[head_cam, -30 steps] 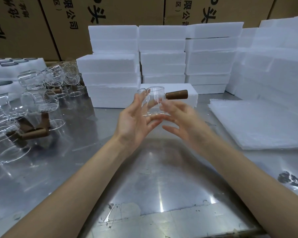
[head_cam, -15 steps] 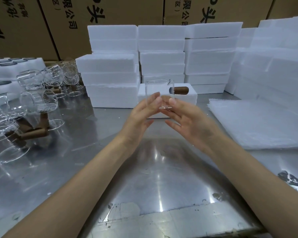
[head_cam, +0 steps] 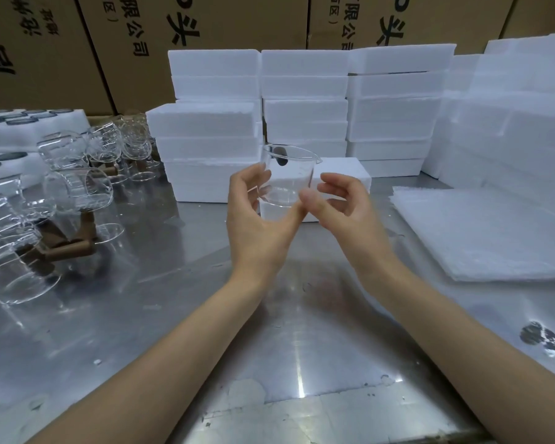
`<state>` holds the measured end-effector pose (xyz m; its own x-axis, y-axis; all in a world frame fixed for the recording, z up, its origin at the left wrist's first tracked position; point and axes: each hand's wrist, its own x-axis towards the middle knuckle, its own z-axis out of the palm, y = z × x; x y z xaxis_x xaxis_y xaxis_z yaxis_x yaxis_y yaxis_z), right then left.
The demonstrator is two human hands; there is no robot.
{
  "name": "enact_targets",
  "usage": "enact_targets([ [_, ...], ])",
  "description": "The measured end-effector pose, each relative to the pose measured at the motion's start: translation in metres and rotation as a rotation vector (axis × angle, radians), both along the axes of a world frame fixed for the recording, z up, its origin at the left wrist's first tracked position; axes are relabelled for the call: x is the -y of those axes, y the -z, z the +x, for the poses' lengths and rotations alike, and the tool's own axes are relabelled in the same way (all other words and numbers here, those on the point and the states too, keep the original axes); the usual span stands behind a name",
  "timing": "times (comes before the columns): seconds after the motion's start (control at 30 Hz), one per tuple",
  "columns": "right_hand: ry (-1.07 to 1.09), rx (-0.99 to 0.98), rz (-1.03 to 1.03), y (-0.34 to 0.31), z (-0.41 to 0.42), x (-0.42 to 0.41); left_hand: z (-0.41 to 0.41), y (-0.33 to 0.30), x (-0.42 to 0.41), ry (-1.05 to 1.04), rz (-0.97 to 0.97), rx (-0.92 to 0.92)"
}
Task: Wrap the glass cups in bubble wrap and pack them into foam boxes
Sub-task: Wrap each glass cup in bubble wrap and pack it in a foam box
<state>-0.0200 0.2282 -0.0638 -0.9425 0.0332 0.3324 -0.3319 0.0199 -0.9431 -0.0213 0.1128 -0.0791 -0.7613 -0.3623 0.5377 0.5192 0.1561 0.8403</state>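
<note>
Stacked white foam boxes point(head_cam: 305, 100) fill the back of the frame, with printed cardboard cartons point(head_cam: 205, 24) behind them, all above a shiny metal counter point(head_cam: 161, 309). At the centre of the frame a clear glass cup point(head_cam: 287, 176) is held upright above the counter, between the two hands. The left hand point(head_cam: 257, 219) has its thumb under the cup's base and its fingers curled against the left wall. The right hand point(head_cam: 340, 206) pinches the lower right edge with thumb and curled fingers. More glass cups point(head_cam: 77, 187) with brown handles lie on their sides at the left of the frame. A flat stack of white wrap sheets point(head_cam: 481, 232) lies at the right.
</note>
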Motion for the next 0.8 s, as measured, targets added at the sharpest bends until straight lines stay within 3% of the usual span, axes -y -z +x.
enact_targets([
  [0.23,0.026,-0.039,-0.004,0.007,-0.004,0.005,0.003,0.008,-0.009,0.068,-0.212,-0.022],
  [0.33,-0.032,0.066,-0.050,0.005,-0.008,-0.004,0.001,0.007,-0.003,0.068,-0.385,0.012],
  [0.47,-0.231,0.248,-0.280,0.000,-0.009,-0.013,-0.002,0.004,0.009,-0.028,-0.587,-0.094],
  [0.63,-0.335,0.332,-0.459,-0.004,-0.009,-0.015,-0.002,-0.001,0.013,-0.114,-0.653,-0.204],
  [0.8,-0.412,0.344,-0.426,-0.006,-0.007,-0.017,0.001,-0.005,0.012,-0.162,-0.676,-0.258],
])
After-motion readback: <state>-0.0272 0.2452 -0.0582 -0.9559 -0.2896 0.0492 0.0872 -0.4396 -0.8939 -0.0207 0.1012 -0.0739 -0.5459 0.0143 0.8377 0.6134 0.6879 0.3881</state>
